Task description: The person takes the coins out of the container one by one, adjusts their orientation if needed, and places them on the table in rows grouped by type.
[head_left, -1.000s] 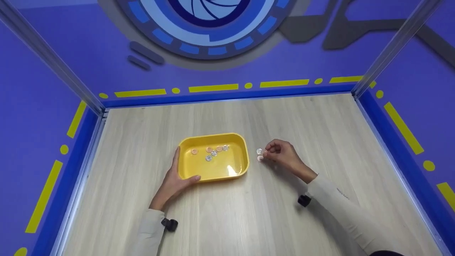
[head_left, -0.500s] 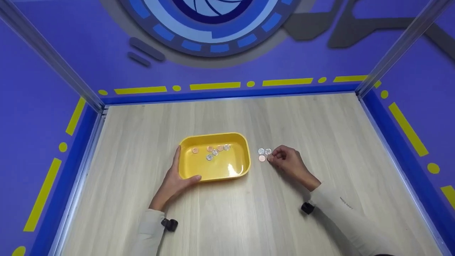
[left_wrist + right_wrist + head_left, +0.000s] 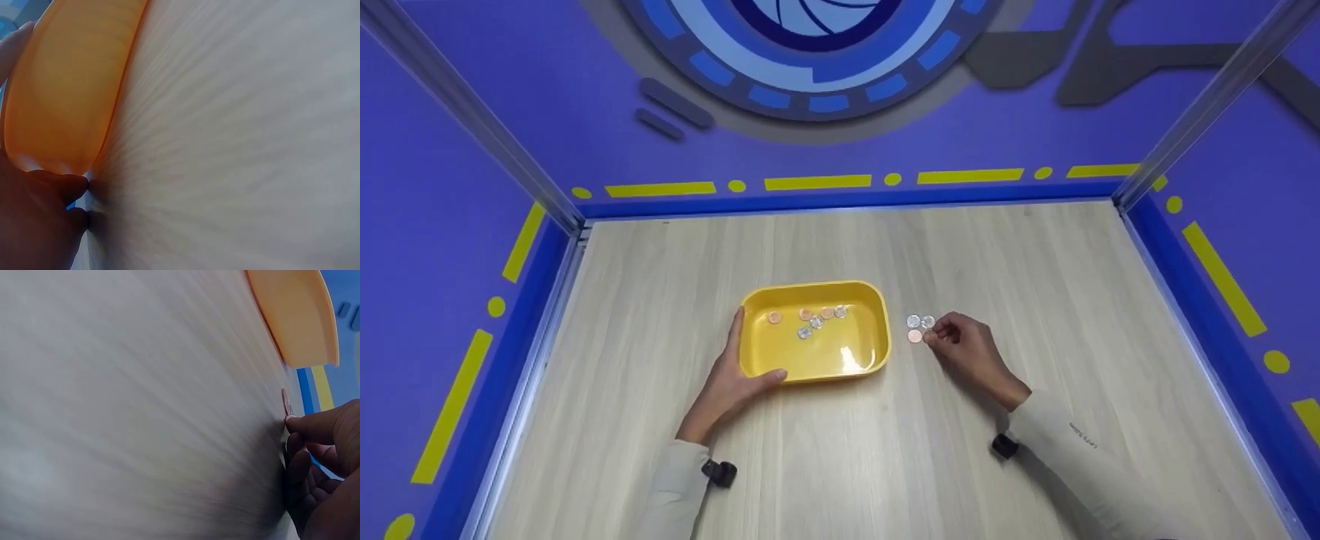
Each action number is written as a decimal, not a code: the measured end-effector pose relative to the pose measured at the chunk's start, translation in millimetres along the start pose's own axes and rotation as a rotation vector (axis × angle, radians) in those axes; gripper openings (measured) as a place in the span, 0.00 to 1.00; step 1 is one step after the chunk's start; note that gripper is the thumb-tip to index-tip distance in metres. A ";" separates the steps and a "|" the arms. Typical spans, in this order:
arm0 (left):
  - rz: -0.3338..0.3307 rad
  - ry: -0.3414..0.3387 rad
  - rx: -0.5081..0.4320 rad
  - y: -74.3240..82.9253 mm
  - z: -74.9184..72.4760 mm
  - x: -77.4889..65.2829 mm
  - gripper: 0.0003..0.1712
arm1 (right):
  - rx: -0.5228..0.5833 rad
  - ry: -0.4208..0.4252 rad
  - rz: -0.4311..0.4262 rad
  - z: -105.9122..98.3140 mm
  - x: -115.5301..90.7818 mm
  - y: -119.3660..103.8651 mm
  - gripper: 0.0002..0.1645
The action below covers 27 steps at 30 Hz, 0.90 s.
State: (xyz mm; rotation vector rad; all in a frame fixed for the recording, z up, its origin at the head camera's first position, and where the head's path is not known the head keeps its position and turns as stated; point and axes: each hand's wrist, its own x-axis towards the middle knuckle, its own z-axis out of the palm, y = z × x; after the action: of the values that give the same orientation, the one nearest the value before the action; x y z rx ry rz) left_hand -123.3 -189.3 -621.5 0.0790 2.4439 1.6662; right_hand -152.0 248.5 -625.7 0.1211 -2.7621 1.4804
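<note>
A yellow tray (image 3: 817,360) with rounded corners sits on the table, with several copper and silver coins (image 3: 817,322) lying inside. My left hand (image 3: 735,386) grips its left end, thumb over the near rim and fingers along the side; the left wrist view shows the fingertips below the tray's wall (image 3: 67,84). To the right of the tray, my right hand (image 3: 973,352) pinches a copper coin (image 3: 930,337) at the tabletop, partly hidden by the fingertips. Beside it lie another copper coin (image 3: 914,336) and two silver coins (image 3: 913,321), together forming a small square.
The pale wooden table (image 3: 840,465) is bounded by blue-purple panels (image 3: 810,150) at the back and both sides. Yellow dashes and dots run along the panels. Metal posts (image 3: 1192,112) stand at the far corners.
My right hand has shifted slightly right and toward me. A second silver coin shows where the fingers were, and a copper coin is under the fingertips. The left hand keeps its hold.
</note>
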 end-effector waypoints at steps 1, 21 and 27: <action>0.000 0.000 -0.001 0.2 0.2 0.2 0.79 | -0.005 0.002 -0.004 -0.1 -0.2 0.4 0.06; -0.033 0.000 0.004 4.1 2.5 -1.7 0.79 | 0.042 -0.004 0.019 -7.3 3.7 -0.1 0.04; -0.026 0.007 0.019 1.9 1.9 -0.9 0.80 | 0.109 -0.050 0.033 -10.9 7.9 -9.6 0.04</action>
State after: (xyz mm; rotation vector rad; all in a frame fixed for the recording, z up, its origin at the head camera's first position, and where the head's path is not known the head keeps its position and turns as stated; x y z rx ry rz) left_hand -122.2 -187.0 -620.3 0.0439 2.4555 1.6359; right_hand -159.5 251.7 -611.3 0.1147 -2.7336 1.6591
